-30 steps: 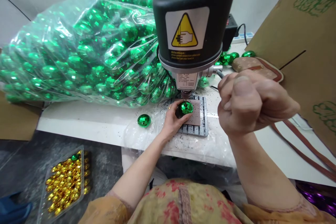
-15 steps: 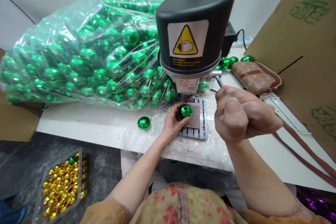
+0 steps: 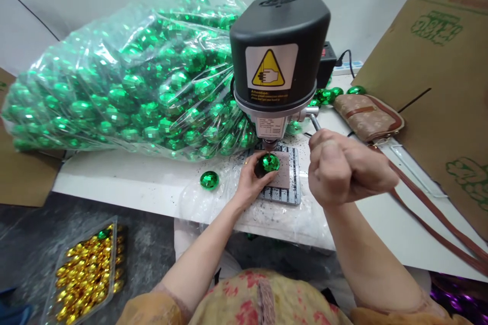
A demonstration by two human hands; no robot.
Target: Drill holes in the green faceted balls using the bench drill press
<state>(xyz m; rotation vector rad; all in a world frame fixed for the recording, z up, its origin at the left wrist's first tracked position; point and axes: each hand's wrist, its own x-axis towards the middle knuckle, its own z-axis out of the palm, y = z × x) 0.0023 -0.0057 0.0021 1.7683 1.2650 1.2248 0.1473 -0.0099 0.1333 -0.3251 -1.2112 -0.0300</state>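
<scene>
A black bench drill press (image 3: 280, 51) with a yellow warning label stands on the white table (image 3: 133, 180). My left hand (image 3: 253, 177) is closed around a faceted green ball (image 3: 269, 162), holding it on the drill's striped base plate (image 3: 287, 183) right under the bit. My right hand (image 3: 343, 167) is a fist wrapped round the metal feed lever (image 3: 315, 122) at the drill's right side.
A big clear bag of green faceted balls (image 3: 125, 86) fills the table's left. One loose green ball (image 3: 209, 180) lies beside my left hand. A brown purse (image 3: 368, 114) with a strap lies right, cardboard (image 3: 438, 61) behind it. A tray of gold balls (image 3: 86, 271) sits on the floor.
My right fist has come down and toward me with the lever. The drill head has sunk lower, bringing the bit down onto the green ball. My left hand has stayed in place.
</scene>
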